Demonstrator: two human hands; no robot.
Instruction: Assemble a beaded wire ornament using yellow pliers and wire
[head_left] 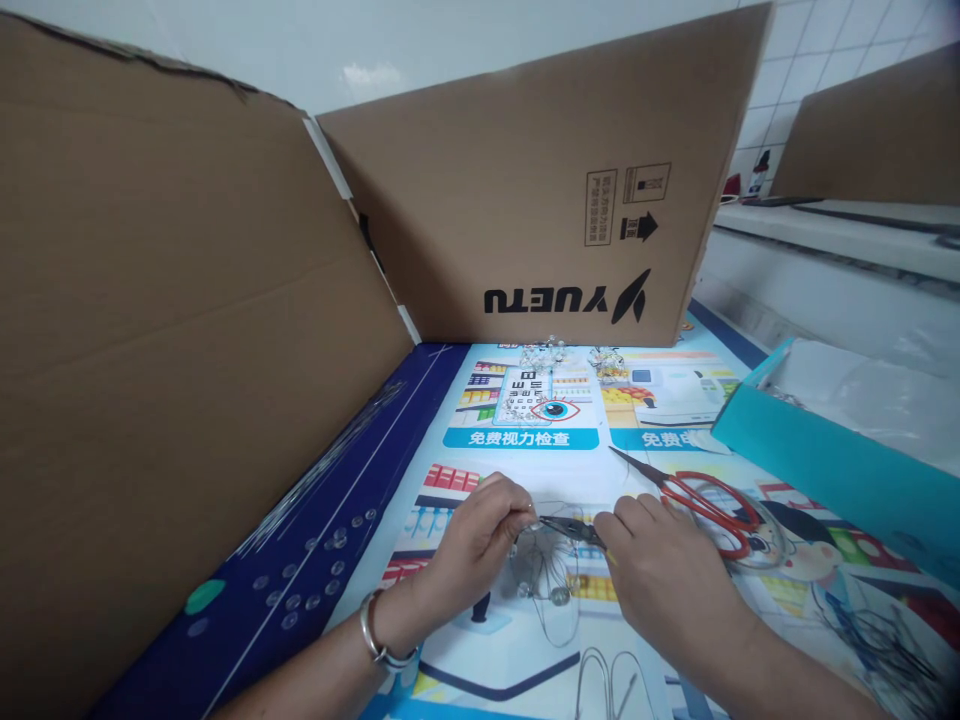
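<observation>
While beaded wire point(560, 596) is pinched between the left hand's point(486, 530) fingertips and pliers point(576, 529) are gripped by the curled right hand point(660, 560), it could be snapped by overtwisting.

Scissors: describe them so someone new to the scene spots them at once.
Start at the turquoise box on the right; the scissors lie to its left on the printed table cover, just beyond the right hand. Their dark blades point left, and their red looped handles set them apart from the dark pliers in that hand.
</observation>
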